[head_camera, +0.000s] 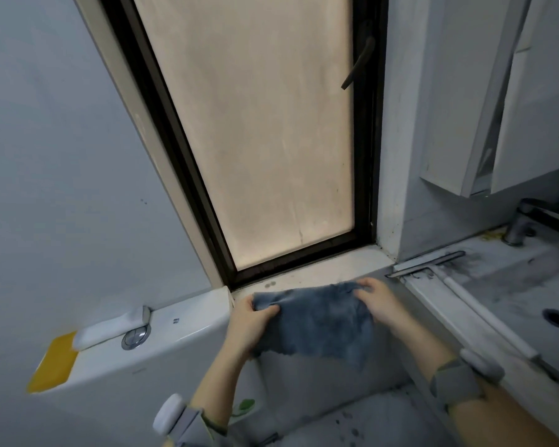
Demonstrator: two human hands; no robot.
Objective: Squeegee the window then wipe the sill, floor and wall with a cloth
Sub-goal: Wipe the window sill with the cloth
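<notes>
You held the cloth (pixel 317 321) between left hand (pixel 249 321) and right hand (pixel 381 304), each gripping a top corner, by the near edge of the sill (pixel 320 269); squeegee (pixel 433 264) lay at the basin (pixel 513 285) corner, so glass seemed done, all wiping left.

A grey fabric left wrist strap (pixel 192 425) carries a rounded white left pod (pixel 168 414); the matching right wrist strap (pixel 454 383) carries a right pod (pixel 481 362). The forearms are bare.
</notes>
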